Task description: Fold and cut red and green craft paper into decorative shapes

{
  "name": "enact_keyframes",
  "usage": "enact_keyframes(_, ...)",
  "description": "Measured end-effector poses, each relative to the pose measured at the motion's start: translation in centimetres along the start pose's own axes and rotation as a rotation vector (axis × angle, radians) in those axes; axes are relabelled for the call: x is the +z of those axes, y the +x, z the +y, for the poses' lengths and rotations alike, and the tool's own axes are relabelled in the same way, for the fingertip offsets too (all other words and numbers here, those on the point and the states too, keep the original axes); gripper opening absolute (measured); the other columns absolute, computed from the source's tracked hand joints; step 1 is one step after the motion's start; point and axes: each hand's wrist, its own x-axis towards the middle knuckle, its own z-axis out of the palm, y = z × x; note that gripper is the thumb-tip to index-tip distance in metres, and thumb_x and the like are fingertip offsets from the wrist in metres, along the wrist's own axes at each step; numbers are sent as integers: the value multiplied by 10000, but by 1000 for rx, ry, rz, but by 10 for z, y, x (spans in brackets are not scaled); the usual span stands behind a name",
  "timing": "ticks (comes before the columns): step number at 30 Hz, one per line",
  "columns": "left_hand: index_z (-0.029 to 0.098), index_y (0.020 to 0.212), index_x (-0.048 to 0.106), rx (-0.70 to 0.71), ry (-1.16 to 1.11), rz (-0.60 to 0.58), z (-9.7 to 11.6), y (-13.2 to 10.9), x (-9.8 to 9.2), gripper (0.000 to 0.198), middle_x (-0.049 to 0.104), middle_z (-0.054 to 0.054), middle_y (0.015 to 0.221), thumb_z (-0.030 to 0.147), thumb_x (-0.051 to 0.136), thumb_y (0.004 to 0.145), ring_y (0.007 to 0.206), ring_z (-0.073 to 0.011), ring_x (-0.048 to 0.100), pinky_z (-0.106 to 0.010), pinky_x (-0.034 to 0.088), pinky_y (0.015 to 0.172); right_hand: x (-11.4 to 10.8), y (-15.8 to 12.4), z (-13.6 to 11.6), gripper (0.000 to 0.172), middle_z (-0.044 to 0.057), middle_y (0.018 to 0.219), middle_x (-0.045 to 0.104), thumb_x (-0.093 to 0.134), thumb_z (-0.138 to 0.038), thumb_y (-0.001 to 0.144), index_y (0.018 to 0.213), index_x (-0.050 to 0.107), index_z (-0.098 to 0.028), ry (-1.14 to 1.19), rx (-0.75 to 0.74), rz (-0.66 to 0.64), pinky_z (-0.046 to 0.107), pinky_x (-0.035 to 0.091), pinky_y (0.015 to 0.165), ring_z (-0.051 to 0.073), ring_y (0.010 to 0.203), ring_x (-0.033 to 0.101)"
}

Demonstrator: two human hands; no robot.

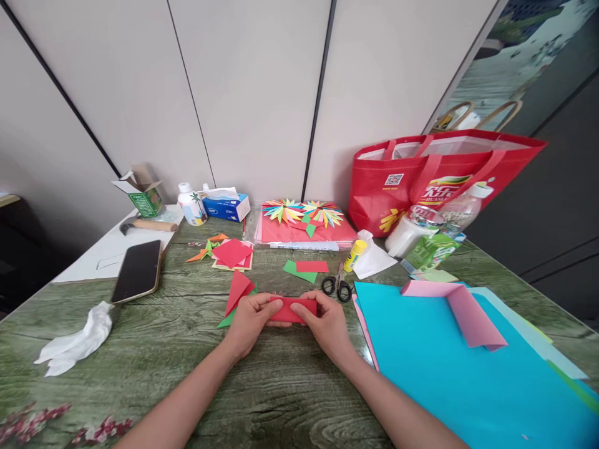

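A small folded red paper strip [294,308] lies between both my hands at the middle of the green wood-grain table [187,374]. My left hand [253,319] pinches its left end, thumb on top. My right hand [327,323] pinches its right end the same way. Just left of my left hand lie a red folded triangle [238,290] and a green scrap under it. Black scissors [337,287] rest right behind my right hand.
Large cyan sheets [444,368] with a folded pink sheet [463,312] fill the right side. A phone [138,271], crumpled tissue [77,346], glue stick [354,255], red bag [440,174], colourful paper stars [302,213], tissue box [227,206] and bottles also sit around.
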Motion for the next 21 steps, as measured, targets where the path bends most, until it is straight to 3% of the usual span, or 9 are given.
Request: enact_keyframes(21,133,807,705,-15,-12,13,1,0,0,236,704,-38,715,323,682,668,664,-178,639,-338,558,656,0,1,3,211,-7,588,579,643,-365,680,641,581,-168,-9,-19,2,226,375,492,135,530,486)
